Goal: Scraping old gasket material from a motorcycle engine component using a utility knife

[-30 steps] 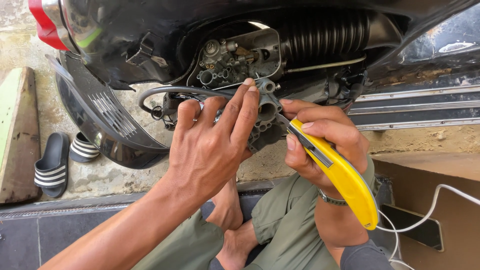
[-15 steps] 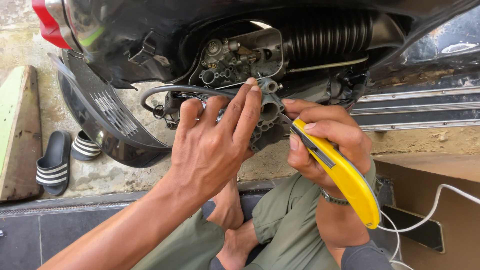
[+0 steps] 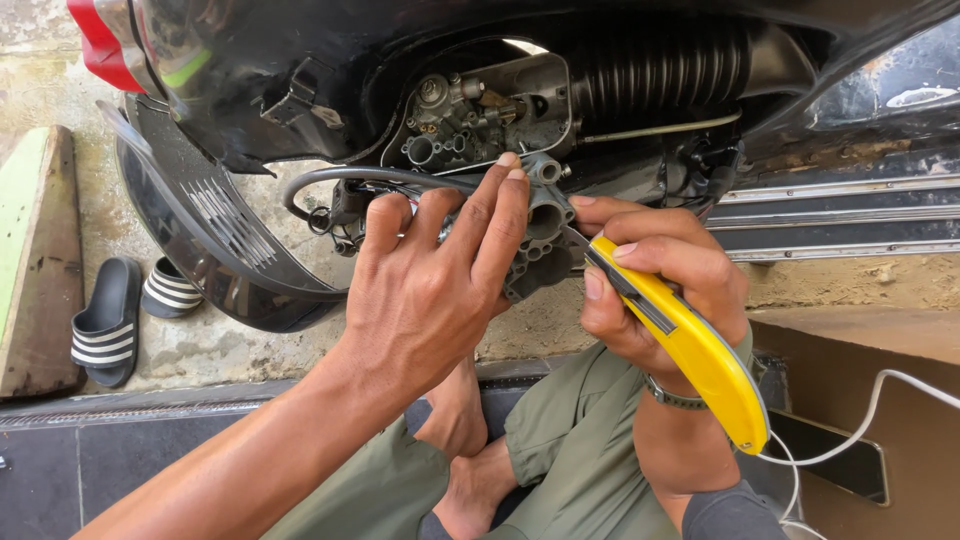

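My left hand (image 3: 430, 290) grips a grey metal carburetor part (image 3: 545, 215) at the open side of a black scooter (image 3: 600, 70), fingers spread over its top. My right hand (image 3: 650, 280) is closed on a yellow utility knife (image 3: 690, 345); its blade tip points left and meets the metal part just under my left fingers. A black hose (image 3: 340, 178) loops out to the left of the part. Behind it, the engine opening shows more carburetor fittings (image 3: 450, 120) and a ribbed black air duct (image 3: 650, 75).
A pair of black striped sandals (image 3: 110, 320) lies on the concrete at left beside a green board (image 3: 30, 250). My crossed legs in olive trousers (image 3: 570, 450) and a bare foot fill the bottom centre. A white cable (image 3: 870, 410) and brown cardboard (image 3: 880, 400) sit at right.
Both hands stay on the metal part with only a slight shift to the right; the knife blade stays against it.
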